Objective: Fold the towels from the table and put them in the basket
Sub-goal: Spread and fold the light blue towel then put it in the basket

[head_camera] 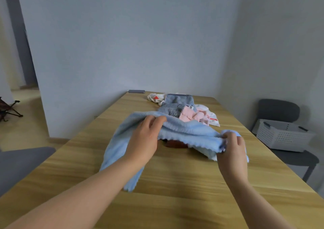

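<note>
While pinching a bunched corner of the light blue towel (184, 132) with the right hand (231, 149), grips the same scalloped hem further along with the left hand (145, 135), with fingers folded over the fabric. Keeps both hands clamped on cloth, well apart, with the hem stretched between them above the table (175, 185).

Looks plush and fleecy, pale sky blue, wavy-trimmed along the edge. Drapes from the left hand toward the near side and rests partly on the wooden tabletop, with the lower corner lying flat. Hides most of a dark red item (177, 143) under the raised middle; cannot tell what it is.

Backs onto a heap of unfolded cloths touching one another: a pink towel (191, 116), a grey-blue towel (178, 99) with dark stripes, a white cloth (156, 97) with red marks. Overlaps the heap's near side with its far edge.

Further out, finds a flat grey object (136, 91) at the far table edge. To the right, off the table, shows a white perforated basket (284, 135) on a dark grey chair (280, 109), well apart from both hands. At lower left, shows another grey seat (21, 162).
</note>
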Demonstrator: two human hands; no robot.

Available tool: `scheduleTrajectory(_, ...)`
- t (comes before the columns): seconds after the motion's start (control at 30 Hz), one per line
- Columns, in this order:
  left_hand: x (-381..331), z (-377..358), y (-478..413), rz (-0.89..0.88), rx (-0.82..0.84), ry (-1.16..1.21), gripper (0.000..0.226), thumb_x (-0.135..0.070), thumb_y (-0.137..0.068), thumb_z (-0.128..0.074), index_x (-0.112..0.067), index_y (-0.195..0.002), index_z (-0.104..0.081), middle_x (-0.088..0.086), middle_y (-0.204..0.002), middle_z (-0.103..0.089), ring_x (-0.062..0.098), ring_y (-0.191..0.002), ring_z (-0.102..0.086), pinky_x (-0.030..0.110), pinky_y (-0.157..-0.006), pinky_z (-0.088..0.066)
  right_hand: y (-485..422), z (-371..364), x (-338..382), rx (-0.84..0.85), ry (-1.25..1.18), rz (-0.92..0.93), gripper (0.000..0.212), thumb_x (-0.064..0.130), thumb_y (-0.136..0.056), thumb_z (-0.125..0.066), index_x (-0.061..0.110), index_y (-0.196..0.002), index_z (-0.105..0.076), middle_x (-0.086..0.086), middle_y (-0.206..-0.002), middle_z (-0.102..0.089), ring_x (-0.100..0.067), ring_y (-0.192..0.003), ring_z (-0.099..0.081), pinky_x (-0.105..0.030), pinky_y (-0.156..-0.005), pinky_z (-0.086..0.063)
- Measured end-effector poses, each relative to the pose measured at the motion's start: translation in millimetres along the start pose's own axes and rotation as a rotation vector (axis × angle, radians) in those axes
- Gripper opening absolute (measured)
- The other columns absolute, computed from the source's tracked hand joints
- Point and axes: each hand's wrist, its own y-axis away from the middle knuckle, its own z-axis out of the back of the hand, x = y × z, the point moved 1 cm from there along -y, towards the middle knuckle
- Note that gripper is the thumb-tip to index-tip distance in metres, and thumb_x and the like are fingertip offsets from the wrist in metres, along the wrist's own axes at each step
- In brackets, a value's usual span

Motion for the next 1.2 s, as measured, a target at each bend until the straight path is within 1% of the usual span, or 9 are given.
scheduleTrajectory(0.1, 2.4, 3.7, 10.3, 0.128, 0.298, -0.036, 0.054, 0.012, -0.079, -0.047, -0.018, -0.124, -0.045, 0.006, -0.114, -0.057, 0.026, -0.096, -0.06, 0.033, -0.07, -0.045, 1.8, 4.2, -15.9, 0.287, 0.359, 0.013, 0.046, 0.001, -0.081, -0.048, 0.02, -0.122, -0.055, -0.006, -0.113, -0.054, -0.028, -0.102, -0.05, -0.033, -0.077, -0.042)
scheduleTrajectory(0.23, 14.6, 0.7, 31.1, 0.291, 0.663, 0.027, 0.029, -0.003, -0.09, -0.036, -0.03, -0.089, -0.045, -0.012, -0.074, -0.047, 0.006, -0.061, -0.042, 0.021, -0.049, -0.028, 14.7, 9.2, -20.2, 0.441, 0.779, 0.087, 0.027, 0.025, -0.087, -0.043, 0.032, -0.1, -0.065, 0.011, -0.115, -0.056, -0.021, -0.116, -0.039, -0.031, -0.093, -0.03)
scheduleTrajectory(0.4, 9.1, 9.5, 34.1, 0.627, 1.113, 0.241, 0.036, -0.045, -0.094, -0.041, -0.019, -0.089, -0.066, -0.003, -0.078, -0.061, 0.011, -0.07, -0.054, 0.02, -0.063, -0.04, 20.4, 11.6, -8.0, 0.873, 0.232, -0.229, 0.04, 0.039, -0.084, -0.045, 0.02, -0.053, -0.062, 0.002, -0.07, -0.068, -0.017, -0.081, -0.06, -0.029, -0.083, -0.046)
scheduleTrajectory(0.53, 4.2, 19.0, 36.4, 0.646, 1.33, 0.016, 0.034, -0.036, -0.099, -0.031, -0.014, -0.115, -0.051, 0.01, -0.081, -0.064, 0.019, -0.058, -0.059, 0.029, -0.057, -0.05, 25.6, 11.3, 8.5, 1.181, 0.301, -0.373, 0.052, 0.05, -0.093, -0.034, 0.014, -0.069, -0.063, -0.006, -0.052, -0.065, -0.017, -0.042, -0.059, -0.027, -0.061, -0.048)
scheduleTrajectory(0.73, -7.0, 13.7, 39.9, 0.304, 0.934, -0.514, 0.023, -0.022, -0.092, -0.047, -0.017, -0.108, -0.061, 0.003, -0.107, -0.064, 0.021, -0.096, -0.062, 0.031, -0.072, -0.045, 22.0, -13.1, -2.9, 0.507, 0.498, 0.133, 0.018, 0.028, -0.091, -0.041, 0.022, -0.082, -0.055, 0.001, -0.088, -0.062, -0.02, -0.083, -0.056, -0.03, -0.068, -0.043)
scheduleTrajectory(0.83, -14.3, -10.6, 53.3, 0.141, 0.695, -0.235, 0.021, -0.027, -0.088, -0.048, -0.021, -0.107, -0.056, -0.002, -0.116, -0.056, 0.022, -0.113, -0.052, 0.029, -0.074, -0.034, 30.1, -26.9, -21.1, 0.612, 0.505, 0.147, 0.026, 0.037, -0.091, -0.044, 0.03, -0.113, -0.055, 0.006, -0.119, -0.055, -0.019, -0.115, -0.048, -0.033, -0.091, -0.038)
scheduleTrajectory(0.97, 1.6, -33.2, 71.7, 0.405, 0.867, -0.198, 0.072, -0.063, -0.09, -0.034, -0.028, -0.149, -0.012, -0.004, -0.156, -0.011, 0.02, -0.144, -0.01, 0.044, -0.112, -0.02, 31.8, -20.6, -44.3, 0.565, 0.463, 0.006, 0.044, 0.052, -0.093, -0.039, 0.033, -0.132, -0.043, 0.01, -0.136, -0.049, -0.017, -0.128, -0.04, -0.035, -0.102, -0.032)
scheduleTrajectory(1.07, 12.3, -30.7, 61.3, 0.591, 0.897, -0.519, 0.072, -0.063, -0.092, -0.023, -0.028, -0.151, 0.001, 0.015, -0.156, -0.014, 0.033, -0.141, -0.019, 0.049, -0.107, -0.025, 23.8, -9.7, -49.2, 0.351, 0.209, -0.112, 0.038, 0.039, -0.095, -0.044, 0.022, -0.129, -0.05, -0.001, -0.13, -0.057, -0.023, -0.12, -0.048, -0.037, -0.098, -0.04)
scheduleTrajectory(1.2, -6.4, -26.1, 40.2, 0.29, 0.609, -0.624, 0.048, -0.034, -0.072, -0.069, -0.016, -0.113, -0.053, 0.011, -0.112, -0.055, 0.03, -0.102, -0.054, 0.04, -0.081, -0.044, 19.4, 7.2, -58.4, 0.064, 0.302, -0.236, 0.032, 0.016, -0.089, -0.046, 0.015, -0.121, -0.052, -0.009, -0.125, -0.053, -0.031, -0.114, -0.044, -0.04, -0.095, -0.035)
